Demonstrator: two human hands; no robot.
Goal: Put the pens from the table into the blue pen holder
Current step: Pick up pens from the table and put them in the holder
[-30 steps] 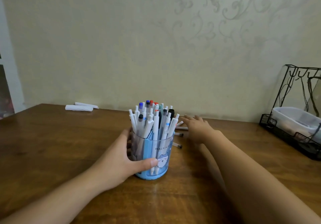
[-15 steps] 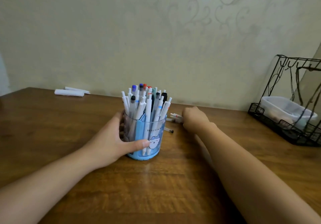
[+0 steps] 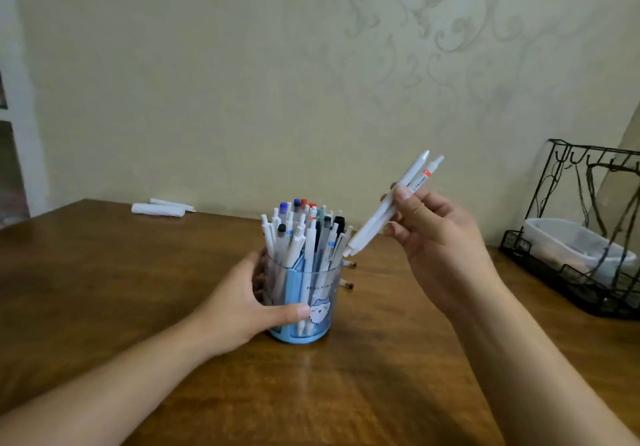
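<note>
The blue see-through pen holder (image 3: 317, 302) stands on the wooden table (image 3: 363, 393), packed with several white pens. My left hand (image 3: 242, 310) grips its left side, thumb across the front. My right hand (image 3: 438, 241) is raised to the right of the holder and pinches two white pens (image 3: 375, 224), tilted with their tips near the holder's right rim. Two more pens (image 3: 348, 285) lie on the table behind the holder, only their ends showing.
A black wire rack (image 3: 568, 272) holding a clear plastic box (image 3: 568, 243) stands at the right edge of the table. Two white rolled items (image 3: 157, 208) lie at the far left by the wall.
My right hand closed on two pens lying behind the holder and lifted them up and to the right, tips now near the holder's rim. My left hand stayed on the holder.
</note>
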